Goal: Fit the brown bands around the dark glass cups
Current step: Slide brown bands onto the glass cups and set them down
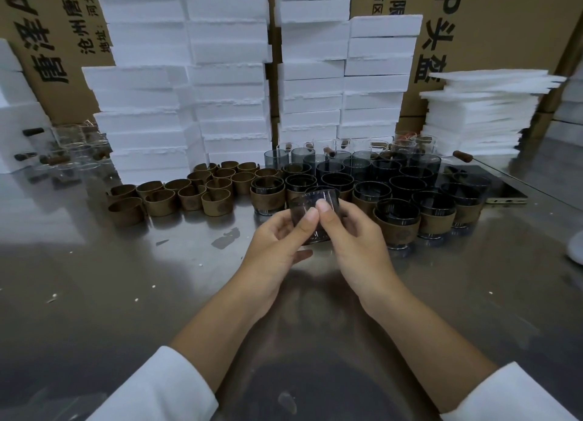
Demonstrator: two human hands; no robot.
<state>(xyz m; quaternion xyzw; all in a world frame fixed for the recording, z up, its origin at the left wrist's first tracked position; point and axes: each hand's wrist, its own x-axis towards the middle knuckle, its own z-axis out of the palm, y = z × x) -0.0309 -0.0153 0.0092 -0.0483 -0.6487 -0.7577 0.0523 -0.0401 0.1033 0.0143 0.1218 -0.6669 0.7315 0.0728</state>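
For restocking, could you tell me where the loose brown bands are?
Head view, left of centre: the loose brown bands stand on the table before the foam stacks, left of banded cups.

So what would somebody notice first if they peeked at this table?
Probably the left hand and right hand pinching one dark glass cup right in the middle, above the shiny table. Behind it to the left sits a crowd of loose brown bands, and to the right banded cups. Tall stacks of white foam blocks fill the back.

The left hand (277, 241) and right hand (356, 234) hide part of the dark glass cup (304, 200) they hold
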